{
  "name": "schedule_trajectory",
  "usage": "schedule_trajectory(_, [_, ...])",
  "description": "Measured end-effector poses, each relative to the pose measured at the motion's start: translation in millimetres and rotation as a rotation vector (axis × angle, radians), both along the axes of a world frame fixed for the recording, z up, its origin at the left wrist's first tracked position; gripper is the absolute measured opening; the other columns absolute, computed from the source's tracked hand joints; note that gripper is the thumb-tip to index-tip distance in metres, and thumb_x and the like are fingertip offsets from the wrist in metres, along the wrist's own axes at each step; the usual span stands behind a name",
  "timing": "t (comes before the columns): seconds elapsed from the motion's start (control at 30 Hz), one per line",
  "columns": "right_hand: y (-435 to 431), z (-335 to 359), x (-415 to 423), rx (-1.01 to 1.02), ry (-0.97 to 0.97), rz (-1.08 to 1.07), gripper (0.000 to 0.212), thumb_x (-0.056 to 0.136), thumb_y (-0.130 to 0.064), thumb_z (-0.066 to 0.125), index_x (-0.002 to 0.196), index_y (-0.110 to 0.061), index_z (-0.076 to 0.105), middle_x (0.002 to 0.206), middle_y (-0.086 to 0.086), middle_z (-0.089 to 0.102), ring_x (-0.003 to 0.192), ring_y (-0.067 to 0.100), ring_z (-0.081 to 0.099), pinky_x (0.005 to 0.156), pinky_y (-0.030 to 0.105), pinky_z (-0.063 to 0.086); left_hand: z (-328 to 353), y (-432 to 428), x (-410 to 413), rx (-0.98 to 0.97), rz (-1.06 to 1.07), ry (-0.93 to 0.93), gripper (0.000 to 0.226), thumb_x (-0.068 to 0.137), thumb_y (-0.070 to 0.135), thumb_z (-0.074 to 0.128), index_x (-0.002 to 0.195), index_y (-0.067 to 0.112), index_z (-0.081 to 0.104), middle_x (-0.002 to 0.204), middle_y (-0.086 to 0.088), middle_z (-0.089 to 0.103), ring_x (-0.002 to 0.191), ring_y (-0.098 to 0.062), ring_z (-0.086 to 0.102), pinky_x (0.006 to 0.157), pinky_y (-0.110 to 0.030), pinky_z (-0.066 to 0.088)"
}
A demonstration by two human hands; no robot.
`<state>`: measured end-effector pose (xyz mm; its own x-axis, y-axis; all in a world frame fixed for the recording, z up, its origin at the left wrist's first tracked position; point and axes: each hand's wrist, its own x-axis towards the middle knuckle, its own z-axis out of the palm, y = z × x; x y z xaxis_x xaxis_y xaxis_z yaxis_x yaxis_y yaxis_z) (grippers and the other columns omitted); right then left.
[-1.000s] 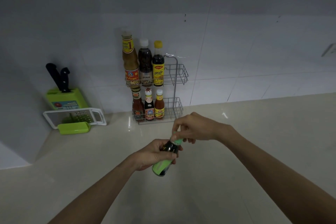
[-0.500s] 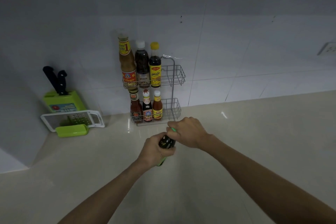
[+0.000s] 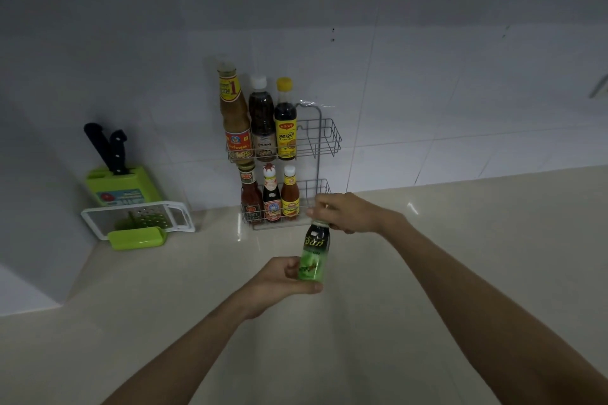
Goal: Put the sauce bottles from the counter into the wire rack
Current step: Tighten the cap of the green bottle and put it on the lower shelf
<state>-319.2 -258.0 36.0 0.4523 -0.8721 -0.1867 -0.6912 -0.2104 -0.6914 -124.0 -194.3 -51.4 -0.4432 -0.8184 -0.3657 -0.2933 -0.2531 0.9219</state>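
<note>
Since a moment ago the green bottle (image 3: 314,255) has stood up straighter near the middle of the frame; left hand (image 3: 283,278) wraps its bottom, right hand (image 3: 345,212) pinches its cap; keep it upright and aim for the empty right side of the wire rack (image 3: 324,138); its top is dark, its label bright green.

Knife block (image 3: 123,186) left of wire rack (image 3: 324,141)
</note>
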Motion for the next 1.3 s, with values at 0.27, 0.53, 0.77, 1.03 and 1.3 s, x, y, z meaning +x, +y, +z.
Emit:
schedule_trajectory(0.27, [6, -67, -2, 0.075, -0.319, -0.308, 0.064, 0.074, -0.032, 0.081, 0.126, -0.019, 0.047, 0.112, 0.007, 0.059, 0.090, 0.023, 0.068, 0.062, 0.029, 0.061, -21, -26, -30, -0.127, 0.361, -0.127, 0.050, 0.051, 0.030, 0.092, 0.094, 0.025, 0.069, 0.088, 0.007, 0.076, 0.085, -0.011, 0.072, 0.077, -0.024, 0.056])
schedule_trajectory(0.53, [-69, -81, -13, -0.181, -0.348, -0.477, 0.049, 0.070, -0.012, 0.084, 0.103, -0.026, 0.050, 0.095, -0.008, 0.065, 0.084, 0.011, 0.063, 0.069, 0.005, 0.044, -29, -111, -23, -0.146, 0.348, -0.134, 0.092, 0.074, 0.000, 0.073, 0.150, 0.020, 0.027, 0.149, 0.004, 0.041, 0.139, -0.016, 0.037, 0.105, -0.023, 0.030])
schedule_trajectory(0.77, [-134, -119, 6, -0.259, -0.337, -0.500, 0.039, 0.072, -0.008, 0.078, 0.100, -0.016, 0.052, 0.092, 0.002, 0.066, 0.085, 0.017, 0.061, 0.071, 0.024, 0.049, -30, -153, -23, -0.213, 0.350, -0.151, 0.090, 0.078, -0.002, 0.068, 0.151, 0.025, 0.022, 0.132, 0.016, 0.044, 0.123, -0.005, 0.042, 0.095, -0.020, 0.033])
schedule_trajectory(1.03, [-165, -136, 13, -0.128, -0.112, -0.377, 0.053, 0.071, -0.010, 0.078, 0.114, -0.009, 0.047, 0.099, 0.013, 0.067, 0.087, 0.029, 0.060, 0.067, 0.028, 0.039, -78, -173, -16, -0.171, 0.323, -0.149, 0.105, 0.057, 0.029, 0.071, 0.150, 0.034, 0.023, 0.150, 0.013, 0.042, 0.138, -0.009, 0.039, 0.116, -0.042, 0.033])
schedule_trajectory(1.3, [-168, -148, 16, -0.039, -0.036, -0.391, 0.056, 0.073, -0.011, 0.078, 0.118, -0.011, 0.045, 0.107, 0.014, 0.067, 0.097, 0.033, 0.062, 0.072, 0.027, 0.039, -78, -177, -14, -0.169, 0.355, -0.106, 0.095, 0.059, 0.018, 0.069, 0.147, 0.028, 0.035, 0.143, 0.015, 0.051, 0.134, -0.007, 0.045, 0.116, -0.043, 0.034])
